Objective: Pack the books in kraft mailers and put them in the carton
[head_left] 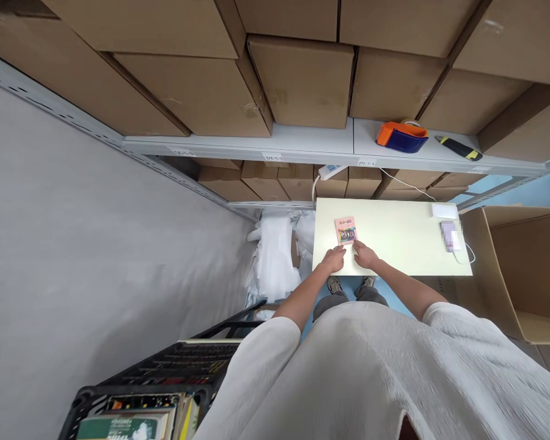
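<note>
A small pink booklet [345,225] with a picture on its cover lies on the left part of a pale table [394,235]. My left hand [333,259] rests at its lower left corner, fingers stretched out over the tabletop. At the lower right corner is my right hand [365,255], with a fingertip against or very close to the edge; its other fingers are partly bent. Neither hand visibly lifts the booklet.
A white box [443,211] and a phone-like item [449,236] with a cable lie at the table's right. Above is a shelf [311,139] with cartons, an orange-blue tape dispenser [402,137] and a cutter [459,148]. A black crate [165,366] of books stands lower left; an open carton [499,263] stands right.
</note>
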Tool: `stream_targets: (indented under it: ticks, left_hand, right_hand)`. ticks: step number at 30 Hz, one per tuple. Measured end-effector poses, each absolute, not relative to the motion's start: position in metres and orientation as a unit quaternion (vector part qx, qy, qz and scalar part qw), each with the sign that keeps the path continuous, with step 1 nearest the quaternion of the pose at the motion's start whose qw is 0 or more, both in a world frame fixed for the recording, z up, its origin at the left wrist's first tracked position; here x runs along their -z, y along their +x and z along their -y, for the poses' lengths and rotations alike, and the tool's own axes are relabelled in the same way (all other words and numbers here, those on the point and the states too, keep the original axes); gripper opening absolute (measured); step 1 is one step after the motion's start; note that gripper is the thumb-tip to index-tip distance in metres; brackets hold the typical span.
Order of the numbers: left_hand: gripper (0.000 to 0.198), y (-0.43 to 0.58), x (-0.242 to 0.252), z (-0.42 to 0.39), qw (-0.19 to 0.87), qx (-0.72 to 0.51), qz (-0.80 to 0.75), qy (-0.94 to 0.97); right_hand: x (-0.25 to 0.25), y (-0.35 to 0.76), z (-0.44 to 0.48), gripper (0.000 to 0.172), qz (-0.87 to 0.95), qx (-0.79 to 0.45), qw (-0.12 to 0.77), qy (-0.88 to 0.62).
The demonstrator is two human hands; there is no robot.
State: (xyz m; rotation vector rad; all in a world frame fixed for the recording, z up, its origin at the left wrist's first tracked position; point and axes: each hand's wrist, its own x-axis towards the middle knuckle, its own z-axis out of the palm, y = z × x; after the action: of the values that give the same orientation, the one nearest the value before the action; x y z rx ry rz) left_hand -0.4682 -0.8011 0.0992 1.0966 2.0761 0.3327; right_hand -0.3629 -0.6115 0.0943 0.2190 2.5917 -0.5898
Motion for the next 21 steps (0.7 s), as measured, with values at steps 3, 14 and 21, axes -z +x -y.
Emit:
stream_targets:
  ticks: [3,14,21]
  left_hand:
    - [0.074,-0.463,-0.101,0.804,0.380,-0.092,-0.809,0.438]
    - [0.066,-0.502,-0.112,0.812,0.357,-0.046,-0.856,0.372]
    - [0.059,-0.535,-0.117,0.814,0.363,-0.031,-0.874,0.322]
  right_hand:
    - [-0.090,-0.350,0.609,0.077,-0.951,0.192,0.239,0.035]
    - [-0.097,-0.410,0.624,0.093,-0.926,0.200,0.319,0.019]
    - [-0.095,-0.453,0.632,0.089,-0.921,0.215,0.327,0.002]
